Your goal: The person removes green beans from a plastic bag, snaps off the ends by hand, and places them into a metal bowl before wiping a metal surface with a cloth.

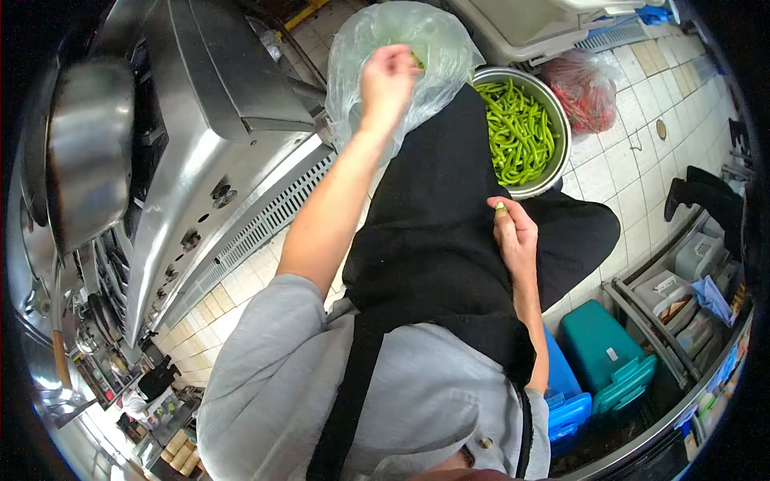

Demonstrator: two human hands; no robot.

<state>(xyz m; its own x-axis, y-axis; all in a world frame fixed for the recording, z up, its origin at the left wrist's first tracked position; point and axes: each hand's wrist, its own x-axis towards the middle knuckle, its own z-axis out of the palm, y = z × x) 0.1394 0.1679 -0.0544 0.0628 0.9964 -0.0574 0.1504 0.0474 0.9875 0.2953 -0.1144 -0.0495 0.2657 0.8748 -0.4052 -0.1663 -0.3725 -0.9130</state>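
Note:
My left hand (388, 78) is over the mouth of a clear plastic bag (353, 96), its fingers curled together and slightly blurred. A bit of green shows beside the fingertips; I cannot tell what they hold. Low over my lap, my right hand (516, 228) pinches a green chili pepper (500, 207), of which only a short pale-green end shows between thumb and finger. Beyond my knee stands a round metal pot (566, 132) holding many long green chili peppers (517, 132). The black apron (425, 232) over my legs overlaps the pot's near-left side.
A bag of red peppers (584, 92) sits on the tiled floor (634, 176) right of the pot. Steel cooking equipment (192, 176) lines the left side. Blue (561, 385) and teal bins (601, 353) stand at lower right, near a metal rack. Other people appear at the edges.

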